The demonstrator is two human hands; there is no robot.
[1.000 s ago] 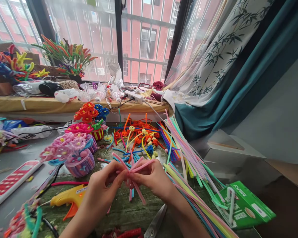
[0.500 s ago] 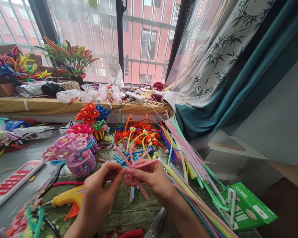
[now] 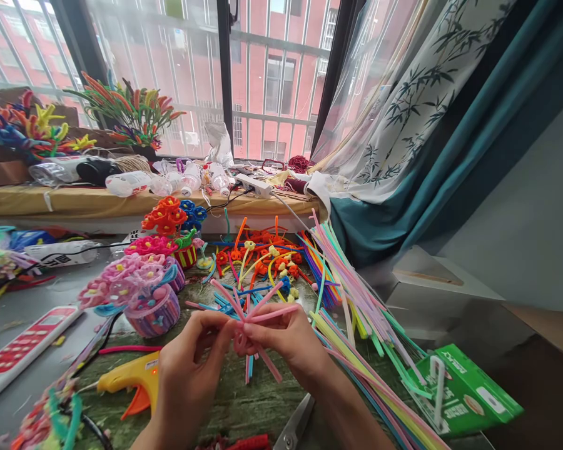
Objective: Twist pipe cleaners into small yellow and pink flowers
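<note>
Between my two hands, above the middle of the table, is a bunch of pink pipe cleaners whose straight ends fan outward from a looped centre. My left hand pinches the looped part from the left, thumb against forefinger. From the other side, my right hand pinches the same piece near where the stems meet. Beneath it, short blue and pink pipe cleaner pieces lie on the green tabletop. A yellow glue gun rests just left of my left hand. Scissors lie below my right wrist.
Pots of pipe cleaner flowers stand at left, beside a white and red remote. Orange and yellow pieces cover the back. Long pastel pipe cleaners stretch along the right, near a green box. Bottles line the sill.
The pink bunch has tilted slightly, its looped centre shifting a little left and turning. My left hand has moved slightly; both hands keep their pinch.
</note>
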